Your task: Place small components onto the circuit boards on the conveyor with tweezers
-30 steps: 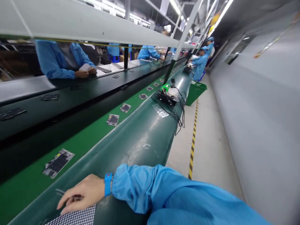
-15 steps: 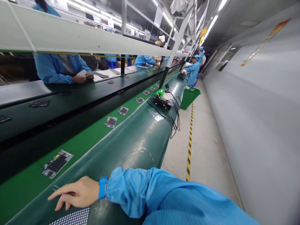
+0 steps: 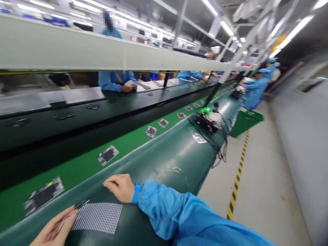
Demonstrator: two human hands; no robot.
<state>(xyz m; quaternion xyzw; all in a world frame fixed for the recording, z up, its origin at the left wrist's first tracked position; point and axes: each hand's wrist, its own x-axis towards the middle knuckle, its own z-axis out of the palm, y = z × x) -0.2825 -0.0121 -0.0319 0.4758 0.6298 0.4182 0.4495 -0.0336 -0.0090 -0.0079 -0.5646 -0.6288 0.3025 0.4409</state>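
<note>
My right hand (image 3: 120,187), in a blue sleeve with a blue wristband, rests on the dark green bench mat (image 3: 166,160) with its fingers curled in; nothing shows in it. At the bottom left, my left hand (image 3: 55,229) pinches thin metal tweezers (image 3: 78,206). Their tip reaches the corner of a sheet of tiny white dots (image 3: 98,216) that lies flat between my hands. Beyond the mat runs a bright green conveyor belt (image 3: 77,171). Two circuit boards on it lie closest to my hands, one (image 3: 107,154) ahead and one (image 3: 43,195) further left.
More boards (image 3: 151,131) follow along the belt. A small device with a green cap and tangled black cables (image 3: 208,118) sits further down the bench, a green bin (image 3: 244,121) beside it. People in blue coats (image 3: 116,80) work across the line. A yellow-black stripe (image 3: 237,191) marks the aisle floor.
The view has swung left. My right hand has drawn back from the dotted sheet and curled its fingers. My left hand has come into view holding the tweezers.
</note>
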